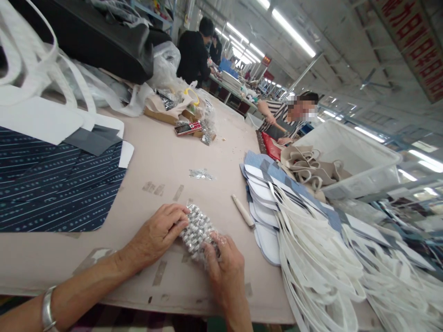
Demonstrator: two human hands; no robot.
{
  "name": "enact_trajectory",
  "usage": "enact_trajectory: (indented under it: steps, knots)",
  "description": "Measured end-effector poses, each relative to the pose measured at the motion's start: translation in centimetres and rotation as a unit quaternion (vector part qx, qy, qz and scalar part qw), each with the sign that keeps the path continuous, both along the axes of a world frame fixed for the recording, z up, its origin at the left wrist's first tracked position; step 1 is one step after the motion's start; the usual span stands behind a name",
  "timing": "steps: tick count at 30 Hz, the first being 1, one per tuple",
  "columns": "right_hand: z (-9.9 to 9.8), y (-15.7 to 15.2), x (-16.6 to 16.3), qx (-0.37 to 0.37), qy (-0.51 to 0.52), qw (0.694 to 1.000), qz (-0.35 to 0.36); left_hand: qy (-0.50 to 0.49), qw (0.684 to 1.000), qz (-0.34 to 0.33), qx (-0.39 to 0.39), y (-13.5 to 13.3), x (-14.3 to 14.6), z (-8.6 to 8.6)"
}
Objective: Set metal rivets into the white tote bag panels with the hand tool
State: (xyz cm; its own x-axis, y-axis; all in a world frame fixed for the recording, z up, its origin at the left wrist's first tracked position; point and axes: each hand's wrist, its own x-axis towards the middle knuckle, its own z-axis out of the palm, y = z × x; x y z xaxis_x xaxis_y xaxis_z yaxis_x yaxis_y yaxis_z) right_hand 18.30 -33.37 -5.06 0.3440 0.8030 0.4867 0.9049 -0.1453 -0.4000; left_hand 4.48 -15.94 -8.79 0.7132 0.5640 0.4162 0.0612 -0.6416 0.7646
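A clear plastic bag packed with small shiny silver metal pieces lies on the table between my hands. The fingers of my left hand are closed on its upper left edge. At the lower right end, my right hand grips the bag with bent fingers, partly covering it. Beyond the bag, a small heap of loose silver pieces is spread on the table. To the right of the bag rests a tool with a pale handle.
Dark blue patterned panels lie at left. Stacked panels with white straps cover the right side, near a white bin. A red phone sits by a cluttered box. A person in stripes works across the table.
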Motion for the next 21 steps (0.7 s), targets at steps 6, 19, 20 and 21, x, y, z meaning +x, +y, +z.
enact_trajectory:
  steps: [6, 19, 20, 21]
  knots:
    - [-0.9, -2.1, 0.0, 0.039, 0.065, 0.997, -0.034, -0.008, 1.0, 0.004, -0.009, -0.1, 0.1, -0.1]
    - [-0.6, -4.5, -1.0, -0.076, 0.094, 0.992, -0.041, -0.037, 0.994, 0.025, 0.104, -1.2, -0.7, 0.6]
    - [-0.4, -4.4, -1.2, -0.093, 0.088, 0.99, -0.051, -0.041, 0.991, 0.017, 0.128, -1.5, -0.8, 0.9]
    - [-0.4, -4.3, -1.3, -0.109, 0.079, 0.989, -0.061, -0.041, 0.987, -0.004, 0.154, -1.9, -0.9, 1.1]
